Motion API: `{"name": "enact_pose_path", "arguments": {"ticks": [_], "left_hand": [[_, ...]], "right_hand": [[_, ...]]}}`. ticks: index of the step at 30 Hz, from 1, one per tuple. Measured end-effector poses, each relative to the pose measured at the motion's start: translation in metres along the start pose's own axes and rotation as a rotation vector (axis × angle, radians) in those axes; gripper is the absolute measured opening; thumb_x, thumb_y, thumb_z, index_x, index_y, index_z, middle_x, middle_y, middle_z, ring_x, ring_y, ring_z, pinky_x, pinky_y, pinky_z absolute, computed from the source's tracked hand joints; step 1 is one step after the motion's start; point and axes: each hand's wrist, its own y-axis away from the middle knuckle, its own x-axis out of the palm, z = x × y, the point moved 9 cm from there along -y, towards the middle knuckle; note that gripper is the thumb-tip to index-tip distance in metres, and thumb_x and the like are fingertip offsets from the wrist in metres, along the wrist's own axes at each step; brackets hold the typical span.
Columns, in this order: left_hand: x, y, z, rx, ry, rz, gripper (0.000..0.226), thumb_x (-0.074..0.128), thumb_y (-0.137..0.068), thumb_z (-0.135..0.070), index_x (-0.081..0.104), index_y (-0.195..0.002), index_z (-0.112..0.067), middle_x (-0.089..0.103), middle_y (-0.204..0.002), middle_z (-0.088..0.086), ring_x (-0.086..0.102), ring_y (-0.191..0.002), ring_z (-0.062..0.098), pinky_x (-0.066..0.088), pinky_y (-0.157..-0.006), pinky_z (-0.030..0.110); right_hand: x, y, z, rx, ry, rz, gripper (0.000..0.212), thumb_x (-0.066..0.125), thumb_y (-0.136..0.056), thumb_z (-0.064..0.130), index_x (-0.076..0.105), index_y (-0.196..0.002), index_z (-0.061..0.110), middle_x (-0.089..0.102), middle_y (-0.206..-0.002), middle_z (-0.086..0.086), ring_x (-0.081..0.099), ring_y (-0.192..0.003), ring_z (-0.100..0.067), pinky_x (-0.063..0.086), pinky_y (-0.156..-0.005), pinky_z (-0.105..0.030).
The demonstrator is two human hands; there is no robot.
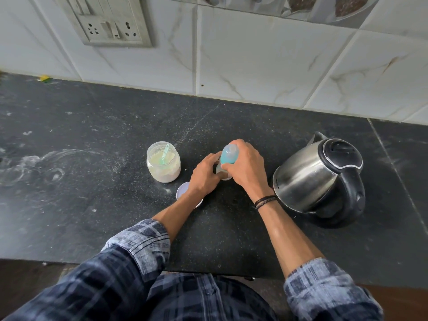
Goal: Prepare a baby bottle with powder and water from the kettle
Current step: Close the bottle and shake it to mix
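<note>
A baby bottle (228, 156) with a blue cap stands on the black counter (97, 181) in the middle. My right hand (246, 166) grips the bottle's blue top from the right. My left hand (205, 176) holds the bottle's lower body, which is mostly hidden. To the left an open clear jar (163, 164) holds pale powder with a green scoop (165, 154) standing in it. Its white lid (183, 191) lies on the counter under my left wrist. A steel kettle (322, 179) with a black lid and handle sits to the right.
A tiled wall (254, 66) runs behind the counter, with a socket panel (111, 28) at the upper left. Powder smears mark the counter's left side. The counter's front edge lies just before my body.
</note>
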Motion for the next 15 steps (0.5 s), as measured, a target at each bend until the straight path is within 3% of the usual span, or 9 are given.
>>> {"name": "enact_pose_path", "arguments": {"ticks": [5, 9, 15], "left_hand": [[-0.0004, 0.0001, 0.0004, 0.001, 0.031, 0.01, 0.058, 0.081, -0.086, -0.024, 0.061, -0.14, -0.029, 0.057, -0.112, -0.016, 0.054, -0.1, 0.01, 0.039, -0.086, 0.029], [-0.0007, 0.0012, 0.0001, 0.0, 0.029, -0.001, 0.054, 0.08, -0.086, -0.023, 0.062, -0.136, -0.028, 0.057, -0.107, -0.015, 0.052, -0.096, 0.01, 0.037, -0.083, 0.03], [0.0012, 0.0034, -0.0009, 0.01, 0.001, -0.014, 0.046, 0.077, -0.087, -0.025, 0.063, -0.131, -0.031, 0.053, -0.095, -0.024, 0.056, -0.094, 0.014, 0.043, -0.081, 0.035]], "right_hand": [[0.0031, -0.0018, -0.004, -0.001, -0.039, 0.044, 0.064, 0.09, -0.075, 0.029, 0.057, -0.128, 0.019, 0.062, -0.121, -0.004, 0.06, -0.112, -0.022, 0.053, -0.09, -0.038], [0.0082, -0.0027, -0.0045, -0.03, -0.114, 0.14, 0.067, 0.088, -0.079, 0.019, 0.054, -0.136, 0.02, 0.06, -0.13, -0.002, 0.055, -0.119, -0.021, 0.048, -0.095, -0.035], [0.0077, 0.0042, -0.004, -0.018, -0.167, 0.046, 0.062, 0.086, -0.081, 0.015, 0.054, -0.134, 0.02, 0.061, -0.128, -0.002, 0.055, -0.119, -0.021, 0.048, -0.098, -0.035]]}}
